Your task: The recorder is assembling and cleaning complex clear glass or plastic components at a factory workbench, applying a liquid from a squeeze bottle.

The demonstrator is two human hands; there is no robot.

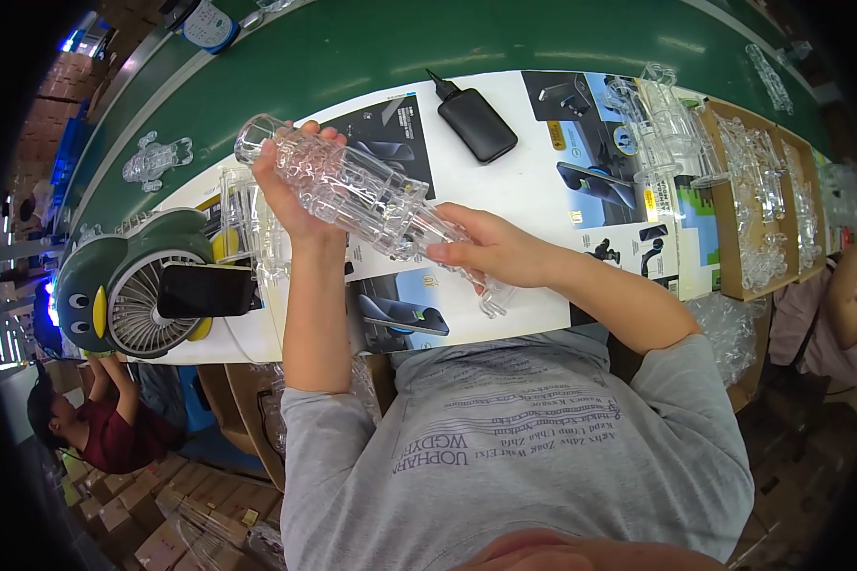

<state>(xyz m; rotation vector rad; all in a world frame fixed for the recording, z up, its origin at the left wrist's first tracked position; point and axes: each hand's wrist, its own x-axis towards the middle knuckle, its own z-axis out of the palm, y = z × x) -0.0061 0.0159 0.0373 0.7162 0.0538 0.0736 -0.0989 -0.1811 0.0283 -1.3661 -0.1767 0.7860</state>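
While the left hand (293, 198) grips the wide far end of a clear tubular assembly (357, 193), with its fingers wrapped around the far side and its thumb along the left, the right hand (497, 249) pinches the narrow near end between thumb and fingers. The assembly is held tilted over the middle of the worktop, wide end to the far left and narrow end to the near right. Whether the narrow portion at the right hand is a separate part cannot be told. Beneath both hands, a white printed sheet (543, 195) covers the near part of the green worktop (381, 52). A black bottle (479, 126) lies on the sheet, far of the hands, its pointed nozzle directed to the far left. Beside the left forearm are further clear pieces (248, 214), partly hidden. Left of these is a green fan (90, 271) with a cartoon face; a dark-screened phone (205, 290) covers part of its grille. Another clear part (155, 162) lies at the far left on the green surface. To the right, clear tubular units (667, 133) are placed just beside a cardboard tray (728, 238) containing small clear components (760, 176). A person in dark red (119, 433) is at the near left.
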